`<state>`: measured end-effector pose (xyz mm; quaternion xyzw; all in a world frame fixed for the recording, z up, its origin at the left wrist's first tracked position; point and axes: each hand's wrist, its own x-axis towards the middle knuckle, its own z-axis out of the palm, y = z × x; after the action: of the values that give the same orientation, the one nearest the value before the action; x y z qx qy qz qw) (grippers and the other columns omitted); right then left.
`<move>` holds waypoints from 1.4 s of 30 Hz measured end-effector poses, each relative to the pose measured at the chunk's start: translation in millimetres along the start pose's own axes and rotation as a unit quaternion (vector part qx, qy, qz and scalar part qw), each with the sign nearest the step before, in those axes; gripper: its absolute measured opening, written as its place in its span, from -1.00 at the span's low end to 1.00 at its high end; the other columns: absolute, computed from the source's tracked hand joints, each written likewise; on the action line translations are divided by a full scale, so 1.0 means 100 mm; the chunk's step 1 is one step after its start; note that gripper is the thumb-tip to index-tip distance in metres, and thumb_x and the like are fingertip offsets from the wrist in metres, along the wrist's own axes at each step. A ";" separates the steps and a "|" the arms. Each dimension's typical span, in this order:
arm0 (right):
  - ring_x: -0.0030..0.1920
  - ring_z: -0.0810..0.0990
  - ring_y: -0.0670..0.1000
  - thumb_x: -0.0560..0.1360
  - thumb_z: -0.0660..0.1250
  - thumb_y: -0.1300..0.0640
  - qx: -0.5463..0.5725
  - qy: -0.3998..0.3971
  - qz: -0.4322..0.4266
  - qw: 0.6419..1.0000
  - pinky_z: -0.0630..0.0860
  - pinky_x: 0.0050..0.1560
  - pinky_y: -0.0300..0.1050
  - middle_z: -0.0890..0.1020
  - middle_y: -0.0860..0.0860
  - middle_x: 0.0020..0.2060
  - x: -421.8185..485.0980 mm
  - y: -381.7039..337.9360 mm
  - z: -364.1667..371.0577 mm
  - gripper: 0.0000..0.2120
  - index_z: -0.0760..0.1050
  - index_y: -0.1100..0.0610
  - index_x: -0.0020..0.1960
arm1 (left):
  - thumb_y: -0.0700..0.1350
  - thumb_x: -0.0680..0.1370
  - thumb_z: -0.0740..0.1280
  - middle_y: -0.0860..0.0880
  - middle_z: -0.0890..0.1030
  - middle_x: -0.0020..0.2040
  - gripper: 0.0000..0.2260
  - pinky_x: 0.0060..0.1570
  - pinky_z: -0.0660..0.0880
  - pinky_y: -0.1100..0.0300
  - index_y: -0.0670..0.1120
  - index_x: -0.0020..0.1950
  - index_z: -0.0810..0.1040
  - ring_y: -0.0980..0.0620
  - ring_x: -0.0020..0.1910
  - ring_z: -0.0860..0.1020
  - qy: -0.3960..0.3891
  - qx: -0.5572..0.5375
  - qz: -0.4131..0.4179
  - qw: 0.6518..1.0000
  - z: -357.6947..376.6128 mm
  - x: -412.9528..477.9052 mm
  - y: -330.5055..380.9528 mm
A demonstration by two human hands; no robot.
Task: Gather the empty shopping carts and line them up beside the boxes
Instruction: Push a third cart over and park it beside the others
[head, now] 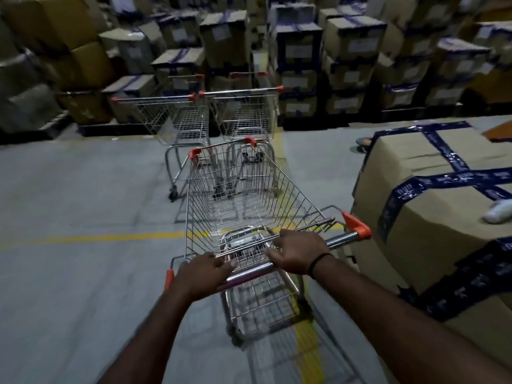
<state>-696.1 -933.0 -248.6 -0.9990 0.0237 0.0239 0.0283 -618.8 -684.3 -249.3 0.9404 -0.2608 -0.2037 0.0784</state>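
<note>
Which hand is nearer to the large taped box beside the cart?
Right. The right hand grips the cart handle toward the large taped box; the left hand grips the handle's far end, away from it.

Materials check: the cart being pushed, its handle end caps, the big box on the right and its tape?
Cart basket: thin steel-looking wire grid, bright plated sheen. Handle bar: polished metal tube, mirror glints. End caps: orange, matte, likely plastic. Box: brown corrugated-looking cardboard, creased faces. Tape: dark blue glossy film, probably plastic, wrinkled with printed text.
</note>
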 end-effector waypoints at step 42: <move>0.15 0.60 0.06 0.40 -0.10 -0.58 0.054 -0.061 -0.084 0.993 0.49 0.13 0.02 0.57 -0.08 0.15 3.45 -2.28 -0.07 -0.20 0.57 -0.08 0.23 | 0.25 0.55 0.18 0.07 0.68 -0.05 -0.65 -0.07 0.37 0.09 0.05 -0.07 0.62 0.01 -0.01 0.62 0.202 -0.076 -0.252 0.943 -1.29 0.62 -3.27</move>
<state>-340.1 -721.6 -245.5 -0.9911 -0.0610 0.0813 0.0858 -365.4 -432.8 -236.7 0.9880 0.0223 -0.0414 0.1469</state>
